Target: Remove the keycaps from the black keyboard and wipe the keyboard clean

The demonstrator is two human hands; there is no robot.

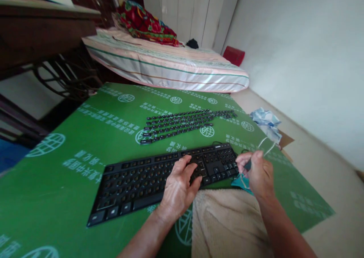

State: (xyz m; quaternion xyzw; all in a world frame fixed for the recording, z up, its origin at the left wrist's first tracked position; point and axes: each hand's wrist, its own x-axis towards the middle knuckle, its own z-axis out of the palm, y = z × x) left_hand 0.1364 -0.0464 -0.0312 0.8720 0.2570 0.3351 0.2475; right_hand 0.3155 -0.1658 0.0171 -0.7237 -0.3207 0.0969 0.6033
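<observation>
A black keyboard (136, 178) with most keycaps removed lies on a green printed mat (71, 144). My left hand (180, 186) rests on the keyboard's right-middle part, fingers spread over it. My right hand (256, 172) is closed in a pinch on a small dark tool with a thin wire loop (265, 146), held just off the keyboard's right end. A teal cloth (240, 183) peeks out under that hand. Rows of removed black keycaps (182, 123) lie lined up on the mat beyond the keyboard.
A beige fuzzy cloth (224, 220) lies at the near edge. A crumpled blue-white cloth (265, 119) sits at the mat's right side. Behind are a striped mattress (170, 63) with a red floral bundle, a dark wooden table at left, and a white wall at right.
</observation>
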